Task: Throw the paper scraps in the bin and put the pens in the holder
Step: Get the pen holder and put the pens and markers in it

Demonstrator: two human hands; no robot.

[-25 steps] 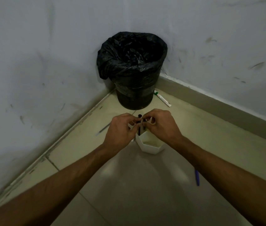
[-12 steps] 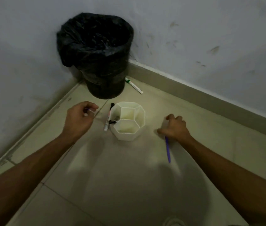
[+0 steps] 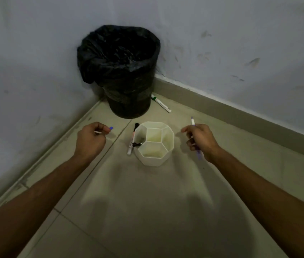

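Observation:
A white octagonal pen holder [image 3: 155, 159] stands on the floor between my hands, with something dark in its left compartment. A white marker with a black cap [image 3: 132, 138] lies against its left side. My right hand [image 3: 201, 139] grips a purple pen [image 3: 192, 121] to the right of the holder, its white tip pointing away from me. My left hand [image 3: 91, 138] pinches a small blue-tipped pen [image 3: 110, 128] to the left of the holder. A bin lined with a black bag [image 3: 121, 71] stands in the corner. A green-capped white marker [image 3: 161, 103] lies beside the bin.
Two pale scuffed walls [image 3: 240, 43] meet behind the bin, with a grey skirting board [image 3: 250, 118] along the right wall. The floor [image 3: 147, 211] is beige tile with my arms' shadows across it.
My right hand has lifted the purple pen off the floor and holds it above the tiles. My left hand now shows a small blue-tipped pen between its fingers. The view has shifted slightly.

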